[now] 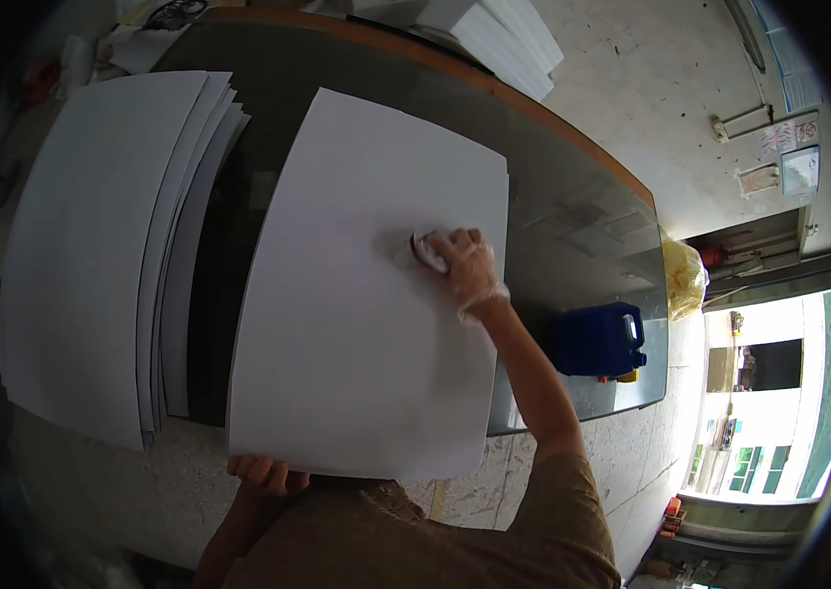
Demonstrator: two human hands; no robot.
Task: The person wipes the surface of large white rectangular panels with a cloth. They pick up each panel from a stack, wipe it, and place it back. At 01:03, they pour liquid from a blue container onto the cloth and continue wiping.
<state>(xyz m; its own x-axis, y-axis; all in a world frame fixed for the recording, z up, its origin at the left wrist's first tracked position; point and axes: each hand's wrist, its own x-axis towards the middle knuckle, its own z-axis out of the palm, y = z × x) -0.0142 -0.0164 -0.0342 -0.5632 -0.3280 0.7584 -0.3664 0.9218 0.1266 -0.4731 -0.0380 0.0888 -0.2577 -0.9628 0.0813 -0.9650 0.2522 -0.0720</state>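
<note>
In front of me a large white sheet (356, 324) lies on a dark, glossy table, with another sheet's edge just showing under its right side. My right hand (469, 270), in a clear plastic glove, is closed around a crumpled white cloth (430, 252) and presses it on the sheet right of its middle. A dark spot shows at the cloth's left side; I cannot make out what it is. At the sheet's near left corner, the bent fingers of my left hand (266, 473) hold its edge, thumb hidden.
Several white sheets lie in an uneven stack (91, 245) on the left. A blue jerrycan (597, 339) rests near the table's right end, small red and yellow items beside it. White slabs (494, 44) sit beyond the wooden table edge (572, 133). A yellow plastic bag (682, 278) hangs past the right end.
</note>
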